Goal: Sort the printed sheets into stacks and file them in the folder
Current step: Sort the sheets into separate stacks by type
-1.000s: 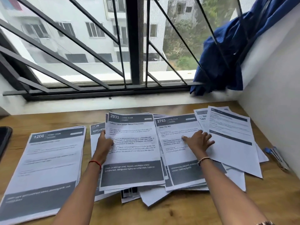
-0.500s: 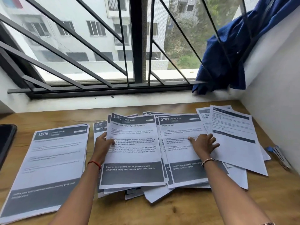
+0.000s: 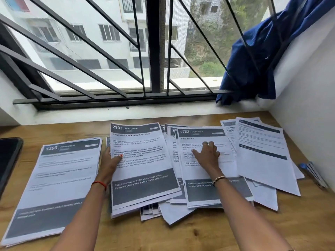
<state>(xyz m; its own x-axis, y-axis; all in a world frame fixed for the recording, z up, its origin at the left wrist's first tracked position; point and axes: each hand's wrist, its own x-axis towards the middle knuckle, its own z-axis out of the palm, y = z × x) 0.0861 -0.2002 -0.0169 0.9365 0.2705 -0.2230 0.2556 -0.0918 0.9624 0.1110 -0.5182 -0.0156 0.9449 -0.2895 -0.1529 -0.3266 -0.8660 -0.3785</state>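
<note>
The sheet headed 2933 (image 3: 143, 165) lies on top of a loose heap of printed sheets (image 3: 174, 212) at the middle of the table (image 3: 199, 236), a little nearer the far edge than the near one. The left hand (image 3: 109, 164) grips this sheet at its left edge, thumb curled over the top; the fingers are hidden beneath the paper. Just to the right, the sheet headed 2763 (image 3: 201, 192) overlaps the same heap. The right hand (image 3: 207, 154) rests on it palm down, fingers spread and pressing the paper, holding nothing. A red thread (image 3: 99, 183) circles the left wrist and a beaded bracelet (image 3: 218, 178) the right.

Toward the left edge lies a squared stack topped by sheet 1206 (image 3: 54, 182), apart from the heap. Toward the right edge more sheets (image 3: 262, 156) fan out at a slant, overlapping the heap's right side. A small blue and white item (image 3: 313, 174) lies at the right edge against the wall; what it is cannot be told. A dark flat device (image 3: 8, 160) sits at the left edge.

The table is brown wood with visible grain. Along its far edge runs a white sill (image 3: 126, 113) under a window with dark metal bars (image 3: 155, 51); pale buildings and greenery show outside. A blue cloth (image 3: 253, 60) hangs at the window's right end, beside a white wall (image 3: 308, 105).
</note>
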